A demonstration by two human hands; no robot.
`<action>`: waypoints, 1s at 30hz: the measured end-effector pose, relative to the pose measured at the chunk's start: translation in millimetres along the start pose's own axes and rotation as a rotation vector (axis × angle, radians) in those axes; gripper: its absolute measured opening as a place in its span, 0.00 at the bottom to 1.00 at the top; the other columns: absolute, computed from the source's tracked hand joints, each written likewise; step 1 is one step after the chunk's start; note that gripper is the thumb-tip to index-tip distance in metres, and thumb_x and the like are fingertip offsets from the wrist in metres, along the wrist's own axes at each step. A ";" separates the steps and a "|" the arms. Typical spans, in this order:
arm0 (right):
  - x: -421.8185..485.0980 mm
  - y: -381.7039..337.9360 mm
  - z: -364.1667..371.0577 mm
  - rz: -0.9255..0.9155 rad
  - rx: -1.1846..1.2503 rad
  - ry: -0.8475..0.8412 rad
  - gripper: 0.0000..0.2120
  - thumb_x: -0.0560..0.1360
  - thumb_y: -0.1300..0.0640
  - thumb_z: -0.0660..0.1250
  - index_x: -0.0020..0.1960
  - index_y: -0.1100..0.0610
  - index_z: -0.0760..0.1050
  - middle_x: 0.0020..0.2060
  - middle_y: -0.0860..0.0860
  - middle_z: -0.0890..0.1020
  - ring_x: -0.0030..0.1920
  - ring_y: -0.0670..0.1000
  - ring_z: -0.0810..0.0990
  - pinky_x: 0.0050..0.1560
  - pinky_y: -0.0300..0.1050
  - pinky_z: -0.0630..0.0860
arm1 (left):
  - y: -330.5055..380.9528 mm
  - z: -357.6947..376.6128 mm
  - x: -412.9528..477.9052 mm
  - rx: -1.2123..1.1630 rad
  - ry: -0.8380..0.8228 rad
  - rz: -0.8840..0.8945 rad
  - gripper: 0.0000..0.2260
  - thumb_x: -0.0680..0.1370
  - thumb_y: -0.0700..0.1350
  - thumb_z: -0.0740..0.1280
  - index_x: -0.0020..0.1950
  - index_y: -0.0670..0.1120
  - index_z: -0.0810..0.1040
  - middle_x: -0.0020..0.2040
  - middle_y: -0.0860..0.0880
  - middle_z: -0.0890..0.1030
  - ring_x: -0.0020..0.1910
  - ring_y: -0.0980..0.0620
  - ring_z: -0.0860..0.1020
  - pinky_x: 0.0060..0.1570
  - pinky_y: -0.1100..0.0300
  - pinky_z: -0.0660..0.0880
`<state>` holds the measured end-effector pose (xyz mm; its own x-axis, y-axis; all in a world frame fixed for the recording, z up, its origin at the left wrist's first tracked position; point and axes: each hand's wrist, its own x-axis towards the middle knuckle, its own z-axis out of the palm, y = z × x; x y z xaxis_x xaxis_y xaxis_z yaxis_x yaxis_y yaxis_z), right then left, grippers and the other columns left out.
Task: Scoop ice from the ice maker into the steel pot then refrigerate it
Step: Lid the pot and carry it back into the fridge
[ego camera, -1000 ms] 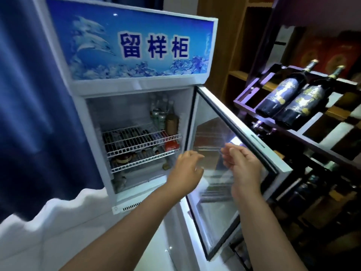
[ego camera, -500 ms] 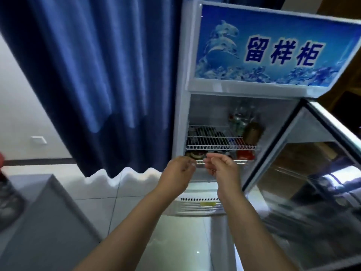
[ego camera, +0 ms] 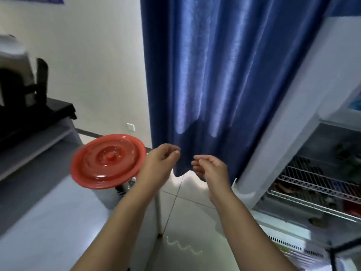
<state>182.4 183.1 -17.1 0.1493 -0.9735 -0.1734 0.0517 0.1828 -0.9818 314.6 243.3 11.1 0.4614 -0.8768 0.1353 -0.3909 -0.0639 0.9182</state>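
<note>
While both hands are raised empty at the centre of the frame, the step in hand appears to be the transfer of the pot to the fridge. The steel pot (ego camera: 115, 194) stands on the grey counter (ego camera: 48, 222) at centre left, mostly hidden under its red lid (ego camera: 108, 160); only a strip of bright steel wall and what may be a side handle show beneath the lid's right edge. Its contents cannot be seen, so whether it holds ice cannot be told. The display fridge (ego camera: 289, 133) occupies the right of the frame with its interior exposed, wire shelves (ego camera: 320, 184) visible and partly stocked, which suggests it is ready to receive the pot. The left hand (ego camera: 160, 165) hovers just right of the lid, fingers loosely curled, thumb near the forefinger, holding nothing. The right hand (ego camera: 211, 169) sits near it at centre, likewise half curled and empty, in front of the blue curtain (ego camera: 224, 75). Forearms extend up from the lower edge, roughly parallel. The next move calls for both hands to reach left, grip the pot at opposite sides below the lid, lift it level and carry it right to a free shelf space. Motion blur limits finer detail.
</note>
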 end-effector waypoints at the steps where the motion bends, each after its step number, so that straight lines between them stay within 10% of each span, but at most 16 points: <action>1: 0.8 0.6 15.4 0.005 -0.007 -0.027 0.12 0.76 0.68 0.59 0.43 0.58 0.80 0.36 0.54 0.82 0.34 0.49 0.77 0.34 0.35 0.75 | -5.0 -15.4 4.6 -0.012 0.040 -0.009 0.05 0.76 0.42 0.66 0.46 0.51 0.81 0.42 0.57 0.83 0.42 0.59 0.79 0.44 0.63 0.74; 15: 16.5 37.3 149.4 0.178 -0.186 -0.189 0.11 0.71 0.51 0.68 0.48 0.57 0.77 0.39 0.51 0.81 0.41 0.51 0.78 0.51 0.52 0.78 | -101.1 -168.1 40.7 0.265 0.325 -0.397 0.21 0.71 0.47 0.69 0.62 0.43 0.74 0.56 0.42 0.78 0.56 0.40 0.76 0.56 0.49 0.73; 30: 21.3 44.6 164.7 0.283 -0.085 -0.201 0.10 0.73 0.54 0.67 0.35 0.54 0.71 0.33 0.54 0.71 0.32 0.51 0.70 0.35 0.43 0.69 | -123.3 -178.1 49.1 -0.304 0.234 -0.614 0.10 0.76 0.42 0.68 0.55 0.40 0.76 0.42 0.40 0.81 0.37 0.44 0.79 0.38 0.54 0.76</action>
<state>350.6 193.2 -51.8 0.3379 -0.8377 -0.4290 -0.1007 0.4211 -0.9014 527.3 293.0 -29.1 0.6985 -0.5981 -0.3929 0.2168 -0.3464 0.9127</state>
